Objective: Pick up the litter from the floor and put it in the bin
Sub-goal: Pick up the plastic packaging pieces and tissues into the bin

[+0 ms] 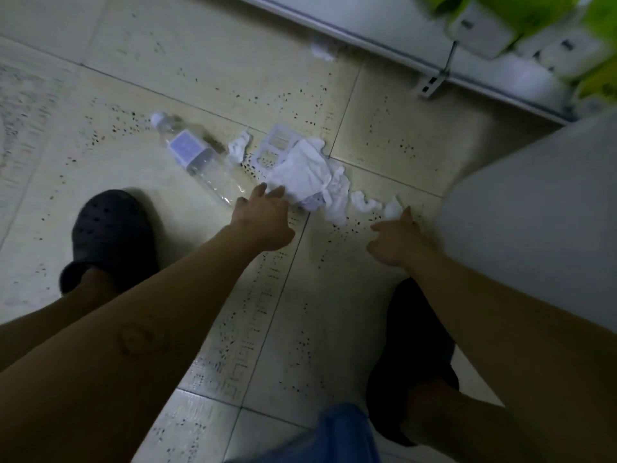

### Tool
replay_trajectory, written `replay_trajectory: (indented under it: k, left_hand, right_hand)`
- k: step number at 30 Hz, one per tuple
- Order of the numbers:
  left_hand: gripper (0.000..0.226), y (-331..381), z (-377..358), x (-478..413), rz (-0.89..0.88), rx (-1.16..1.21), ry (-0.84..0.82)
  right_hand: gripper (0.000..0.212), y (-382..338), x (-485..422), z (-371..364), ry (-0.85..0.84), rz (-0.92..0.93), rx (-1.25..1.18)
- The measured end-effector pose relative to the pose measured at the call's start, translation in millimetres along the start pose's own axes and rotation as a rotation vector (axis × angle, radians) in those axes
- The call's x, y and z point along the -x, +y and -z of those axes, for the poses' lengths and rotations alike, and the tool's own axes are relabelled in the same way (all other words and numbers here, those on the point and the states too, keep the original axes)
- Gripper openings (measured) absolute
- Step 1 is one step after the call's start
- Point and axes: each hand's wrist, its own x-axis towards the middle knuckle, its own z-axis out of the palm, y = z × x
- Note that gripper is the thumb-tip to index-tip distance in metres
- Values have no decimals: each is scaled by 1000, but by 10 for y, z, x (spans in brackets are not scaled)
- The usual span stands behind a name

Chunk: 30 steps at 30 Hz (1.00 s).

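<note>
Pale floor tiles (187, 61) flecked with dark specks fill the view, and the litter lies in a loose row across them. A clear plastic bottle (197, 158) lies on its side with its white cap pointing away; its bluish label (185, 147) carries print too blurred to read. Just beside the bottle are a small crumpled tissue (238, 147) and a white plastic frame (272, 145), the frame partly under a large crumpled tissue (310, 175). Two small tissue scraps (365, 202) trail off to the right, and another scrap (322, 51) sits well apart near the white skirting. The left hand (263, 218) reaches down with fingers stretched out, their tips at the near edge of the large tissue, gripping nothing. The right hand (397, 242) hovers low with thumb and forefinger spread, the forefinger at the rightmost scrap, nothing held. Dark clogs are on both feet: the left clog (113, 235) stands near the bottle, the right clog (414, 345) is partly hidden by the right forearm. A big pale rounded object (534, 212) crowds the right side; what it is cannot be told. Green-and-white packs (547, 38) sit at the top right.
</note>
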Motion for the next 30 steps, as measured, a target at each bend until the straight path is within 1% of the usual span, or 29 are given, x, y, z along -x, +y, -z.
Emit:
replay_trajectory:
  k: [2, 3, 4, 5, 6, 8, 10, 13, 16, 18, 19, 21, 22, 26, 28, 30]
  left_hand:
    - [62, -3, -22, 23, 23, 60, 66]
    - [56, -8, -10, 45, 31, 77, 121]
    - [49, -13, 17, 74, 35, 84, 184]
    - [40, -19, 61, 112, 37, 103, 247]
    - [35, -18, 113, 154, 38, 137, 311]
    - [29, -7, 248, 241, 40, 211, 399]
    - [25, 27, 406, 334, 35, 248, 433]
    - [27, 126, 668, 511, 16, 302, 486]
    - [32, 251, 927, 746, -43, 309, 594]
    - [30, 322, 1105, 929, -28, 265, 586]
    - [28, 351, 1192, 1028, -22, 265, 580]
    - [25, 409, 1367, 1253, -33, 280, 594]
    - [23, 444, 1451, 1378, -44, 284, 615]
    - [19, 645, 1751, 1878, -59, 363, 745]
    - [19, 799, 1887, 2102, -69, 411, 809]
    - [20, 982, 2012, 2304, -106, 450, 835]
  right_hand:
    - [94, 28, -47, -65, 3, -16, -147]
    - [100, 38, -43, -92, 32, -15, -183]
    - [95, 46, -17, -112, 70, 2, -156]
    - [83, 50, 29, -120, 114, 20, -108]
    - [65, 49, 76, -117, 173, 54, -71]
    - [37, 29, 216, -64, 274, 125, -83]
    - [25, 9, 381, 22, 344, 197, -127]
    - [21, -32, 676, 232, 422, 304, -252]
    - [12, -59, 1033, 485, 508, 351, -316]
    - [11, -77, 1296, 657, 570, 390, -341]
    - [14, -89, 1437, 740, 593, 419, -358]
    - [29, -95, 1731, 893, 621, 461, -384]
    - [30, -89, 1877, 961, 634, 467, -384]
    - [12, -3, 2494, 1217, 704, 536, -348]
    - [9, 105, 2817, 1339, 756, 568, -358]
    - [8, 274, 3091, 1461, 809, 579, -353]
